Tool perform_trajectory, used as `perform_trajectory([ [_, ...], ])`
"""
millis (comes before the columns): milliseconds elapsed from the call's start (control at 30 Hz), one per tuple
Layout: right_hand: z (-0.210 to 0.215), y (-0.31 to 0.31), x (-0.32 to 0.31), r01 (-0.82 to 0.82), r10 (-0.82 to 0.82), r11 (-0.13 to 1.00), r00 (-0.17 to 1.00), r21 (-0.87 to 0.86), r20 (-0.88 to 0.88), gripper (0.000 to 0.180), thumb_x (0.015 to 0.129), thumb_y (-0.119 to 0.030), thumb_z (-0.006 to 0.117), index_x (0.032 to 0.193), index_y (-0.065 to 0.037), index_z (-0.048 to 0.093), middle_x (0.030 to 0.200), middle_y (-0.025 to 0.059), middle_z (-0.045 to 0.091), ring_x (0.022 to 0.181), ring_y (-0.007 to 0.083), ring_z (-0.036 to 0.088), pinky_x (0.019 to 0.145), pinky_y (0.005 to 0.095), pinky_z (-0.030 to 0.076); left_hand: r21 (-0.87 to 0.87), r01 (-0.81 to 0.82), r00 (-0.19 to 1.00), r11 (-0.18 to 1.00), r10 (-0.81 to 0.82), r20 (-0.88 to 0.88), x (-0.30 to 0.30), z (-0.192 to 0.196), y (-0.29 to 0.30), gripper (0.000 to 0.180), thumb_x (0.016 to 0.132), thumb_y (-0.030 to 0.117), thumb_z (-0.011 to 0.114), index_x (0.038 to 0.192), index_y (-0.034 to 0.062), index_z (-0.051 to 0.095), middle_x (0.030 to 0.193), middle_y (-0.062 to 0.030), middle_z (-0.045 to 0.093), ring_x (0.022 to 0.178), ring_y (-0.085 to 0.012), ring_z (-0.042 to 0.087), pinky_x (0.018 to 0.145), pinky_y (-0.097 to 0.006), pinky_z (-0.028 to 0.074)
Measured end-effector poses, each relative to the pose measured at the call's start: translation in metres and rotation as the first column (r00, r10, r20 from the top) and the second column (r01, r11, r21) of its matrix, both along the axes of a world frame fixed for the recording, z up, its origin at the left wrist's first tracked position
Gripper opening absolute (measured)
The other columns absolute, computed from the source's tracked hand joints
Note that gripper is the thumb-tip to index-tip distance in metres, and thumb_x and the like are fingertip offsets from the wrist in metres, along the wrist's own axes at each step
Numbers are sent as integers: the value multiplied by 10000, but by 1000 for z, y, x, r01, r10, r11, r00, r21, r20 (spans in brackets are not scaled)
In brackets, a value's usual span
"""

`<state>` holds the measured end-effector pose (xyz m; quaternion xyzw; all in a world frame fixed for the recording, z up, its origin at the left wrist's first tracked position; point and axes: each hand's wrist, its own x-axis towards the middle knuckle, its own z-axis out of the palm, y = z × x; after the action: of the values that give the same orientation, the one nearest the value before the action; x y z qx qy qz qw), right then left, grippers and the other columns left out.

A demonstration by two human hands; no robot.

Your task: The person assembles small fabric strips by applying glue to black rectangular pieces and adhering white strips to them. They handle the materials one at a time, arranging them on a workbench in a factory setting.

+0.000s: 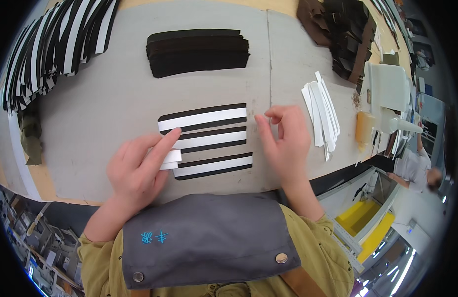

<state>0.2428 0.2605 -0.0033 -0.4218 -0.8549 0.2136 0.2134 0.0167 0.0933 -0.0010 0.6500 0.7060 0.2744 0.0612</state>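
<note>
Three short black strips, each with a white strip along its middle, lie in a column on the grey work surface: an upper one (204, 117), a middle one (214, 139) and a lower one (214, 166). My left hand (140, 166) holds a few small white strips (172, 157), whose ends stick out past the fingers over the lower strips' left ends. Its index fingertip presses by the left end of the middle strip. My right hand (288, 141) hovers just right of the strips, fingers loosely curled and thumb apart, with nothing in it.
Behind the strips lies a stack of plain black strips (199, 53). Loose white strips (322, 111) are piled to the right. Brown pieces (343, 37) sit far right, near a white container (389, 89). Black-and-white strips (66, 37) fill the far left. Another person (412, 168) is off to the right.
</note>
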Motion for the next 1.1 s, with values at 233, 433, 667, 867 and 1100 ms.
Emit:
perform_trajectory([
  [233,-19,-19,19,-130,137,986,989,108,-53,256,812,-105,823,1033,-77,696,925,63,687,746,234,652,624,350,507,-161,172,985,972,-175,0,16,6,48,717,659,5,778,1353,160,686,1068,-13,652,833,-202,603,718,-344,515],
  [433,-28,-19,22,-149,151,979,989,135,-2,446,820,-213,829,1238,-117,708,957,20,666,765,202,635,655,323,487,-186,185,978,965,-198,-58,22,-6,56,726,679,32,784,1371,223,675,1024,30,614,795,-180,569,672,-323,504],
  [667,-22,-20,17,-204,185,970,972,132,143,556,817,-303,822,1343,-172,699,909,-7,577,742,173,580,655,316,458,-158,187,958,970,-215,-188,22,-9,58,647,714,67,773,1332,246,702,995,54,600,763,-143,552,631,-291,493],
  [867,-22,-22,15,-215,191,968,965,126,180,543,826,-286,814,1338,-142,702,909,12,568,765,191,579,663,341,455,-120,162,969,979,-181,-166,16,-4,48,578,714,77,768,1279,195,730,974,40,617,719,-153,535,609,-290,469],
  [1100,-9,-30,6,-248,199,952,946,179,254,574,842,-330,807,1365,-130,681,1111,32,594,914,203,563,819,358,439,-71,-42,982,997,28,-188,-2,-5,-31,611,634,81,775,1240,146,748,969,14,649,712,-182,529,626,-305,450],
])
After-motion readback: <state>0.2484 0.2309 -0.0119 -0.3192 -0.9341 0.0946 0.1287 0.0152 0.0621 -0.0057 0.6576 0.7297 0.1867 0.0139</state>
